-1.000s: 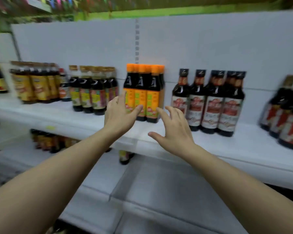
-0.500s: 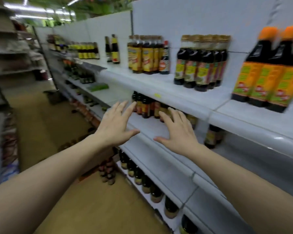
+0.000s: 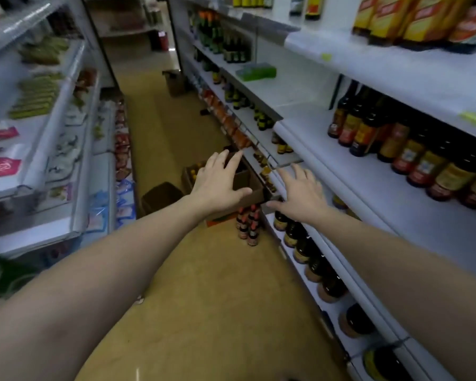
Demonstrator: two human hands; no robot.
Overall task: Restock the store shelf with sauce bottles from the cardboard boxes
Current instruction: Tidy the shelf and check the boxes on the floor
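Note:
Both my arms reach out over the aisle floor. My left hand [image 3: 220,182] is spread with straight fingers and holds nothing. My right hand [image 3: 300,192] is spread too, empty, in front of the edge of the white store shelf [image 3: 349,188]. Beyond my hands, open cardboard boxes [image 3: 248,185] stand on the floor, one with bottle caps showing [image 3: 194,171]. A small cluster of red-capped sauce bottles [image 3: 248,224] stands on the floor beside them. Dark sauce bottles [image 3: 412,149] line the shelf at right.
Shelving with packaged goods [image 3: 39,127] lines the left side of the aisle. A dark bin [image 3: 161,196] sits on the yellow floor [image 3: 204,298] left of the boxes. Another brown box [image 3: 175,82] stands farther down the aisle. Jars [image 3: 330,287] fill the bottom shelf at right.
The view has swung left from the shelf face to look down the aisle. Both hands stay spread and empty, and the floor boxes have come into view.

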